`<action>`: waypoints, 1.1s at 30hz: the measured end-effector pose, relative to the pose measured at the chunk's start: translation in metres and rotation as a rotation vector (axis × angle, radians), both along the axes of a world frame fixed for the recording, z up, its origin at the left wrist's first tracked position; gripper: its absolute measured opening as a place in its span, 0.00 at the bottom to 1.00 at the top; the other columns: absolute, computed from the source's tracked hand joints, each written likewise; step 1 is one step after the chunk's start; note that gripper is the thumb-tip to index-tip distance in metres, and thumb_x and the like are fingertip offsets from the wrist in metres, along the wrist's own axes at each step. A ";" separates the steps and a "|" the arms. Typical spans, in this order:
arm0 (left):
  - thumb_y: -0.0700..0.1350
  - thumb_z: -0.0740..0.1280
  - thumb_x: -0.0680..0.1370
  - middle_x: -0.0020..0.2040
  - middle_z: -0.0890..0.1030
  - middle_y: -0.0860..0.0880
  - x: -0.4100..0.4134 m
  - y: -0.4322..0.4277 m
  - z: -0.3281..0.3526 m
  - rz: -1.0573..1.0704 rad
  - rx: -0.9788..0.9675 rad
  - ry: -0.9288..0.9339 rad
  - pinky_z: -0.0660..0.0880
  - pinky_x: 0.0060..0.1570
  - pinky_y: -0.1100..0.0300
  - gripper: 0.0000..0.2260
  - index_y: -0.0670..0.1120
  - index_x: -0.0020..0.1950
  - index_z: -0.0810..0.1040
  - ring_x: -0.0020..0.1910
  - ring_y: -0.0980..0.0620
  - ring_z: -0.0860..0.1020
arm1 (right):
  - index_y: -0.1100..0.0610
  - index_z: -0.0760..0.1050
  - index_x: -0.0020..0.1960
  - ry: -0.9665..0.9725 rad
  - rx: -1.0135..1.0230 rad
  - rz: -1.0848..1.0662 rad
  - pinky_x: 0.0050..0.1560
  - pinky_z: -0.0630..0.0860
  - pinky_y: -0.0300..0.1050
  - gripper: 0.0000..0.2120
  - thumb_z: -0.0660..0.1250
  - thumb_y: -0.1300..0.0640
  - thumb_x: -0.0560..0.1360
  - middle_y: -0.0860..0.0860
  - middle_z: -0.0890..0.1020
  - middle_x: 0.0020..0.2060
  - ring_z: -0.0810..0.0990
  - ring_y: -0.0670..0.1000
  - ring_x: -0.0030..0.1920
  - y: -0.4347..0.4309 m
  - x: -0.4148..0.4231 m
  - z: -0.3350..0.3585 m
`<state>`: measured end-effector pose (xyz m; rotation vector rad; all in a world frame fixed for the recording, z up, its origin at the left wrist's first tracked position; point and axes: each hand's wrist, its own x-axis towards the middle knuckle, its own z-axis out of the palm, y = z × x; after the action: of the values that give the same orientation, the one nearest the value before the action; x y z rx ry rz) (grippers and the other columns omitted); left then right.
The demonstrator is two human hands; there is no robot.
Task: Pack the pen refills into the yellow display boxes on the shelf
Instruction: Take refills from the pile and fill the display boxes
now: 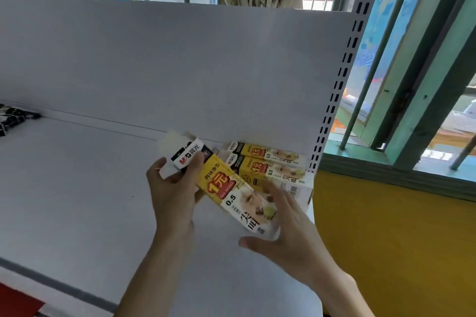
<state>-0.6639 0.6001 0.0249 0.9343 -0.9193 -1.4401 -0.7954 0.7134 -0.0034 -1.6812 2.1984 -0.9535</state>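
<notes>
Your left hand (pixel 172 195) grasps the yellow display box (pixel 231 188) at its upper, black-and-white end, thumb curled over the printed face and fingers wrapped beneath; the box is held above the white shelf (pixel 77 188), slanting from upper left down to lower right, printed face up; its flap at the top end stands open, though you cannot see what is inside; your right hand (pixel 291 226) is by the box's lower end with fingers stretched out and spread, grasping nothing, thumb reaching under the bottom corner; the hand is blurred, so whether the fingers touch the box cannot be told; just behind, two more yellow boxes lie flat side by side at the shelf's right end, the rear box (pixel 268 153) against the white back panel (pixel 180 72), the front box (pixel 268 170) touching it; the perforated upright (pixel 337 90) rises just beside them; a dark patterned item (pixel 13 118) lies well apart at the far left.
</notes>
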 end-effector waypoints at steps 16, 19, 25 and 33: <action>0.59 0.63 0.74 0.51 0.79 0.46 0.061 0.002 -0.044 -0.305 -0.347 -1.103 0.68 0.44 0.62 0.17 0.49 0.56 0.77 0.49 0.52 0.74 | 0.52 0.70 0.65 0.300 -0.081 -0.369 0.64 0.64 0.58 0.23 0.70 0.53 0.72 0.56 0.64 0.70 0.64 0.60 0.68 -0.023 -0.014 -0.030; 0.55 0.61 0.77 0.65 0.74 0.48 0.099 0.011 -0.054 -0.228 -0.505 -1.381 0.65 0.62 0.56 0.19 0.48 0.65 0.74 0.63 0.48 0.69 | 0.51 0.61 0.71 0.292 0.052 -0.443 0.68 0.59 0.63 0.27 0.66 0.57 0.74 0.58 0.59 0.72 0.59 0.62 0.70 -0.020 0.001 -0.027; 0.53 0.56 0.77 0.70 0.69 0.43 0.218 0.056 -0.102 -0.048 -0.572 -1.415 0.58 0.70 0.48 0.22 0.46 0.68 0.72 0.71 0.44 0.64 | 0.54 0.50 0.76 0.231 -0.161 -0.119 0.74 0.48 0.50 0.32 0.59 0.66 0.76 0.56 0.53 0.75 0.51 0.56 0.75 0.003 0.119 -0.028; 0.54 0.55 0.81 0.75 0.59 0.48 0.428 0.186 -0.185 -0.470 0.482 -1.395 0.61 0.65 0.65 0.27 0.51 0.77 0.48 0.71 0.50 0.62 | 0.52 0.58 0.74 0.128 -0.003 0.660 0.55 0.74 0.46 0.29 0.57 0.64 0.75 0.51 0.69 0.69 0.72 0.52 0.64 0.032 0.336 -0.120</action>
<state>-0.2362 0.7858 -0.1598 2.3144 -1.9092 -1.2790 -0.4589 0.7454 -0.1233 -2.2923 1.5051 -0.6752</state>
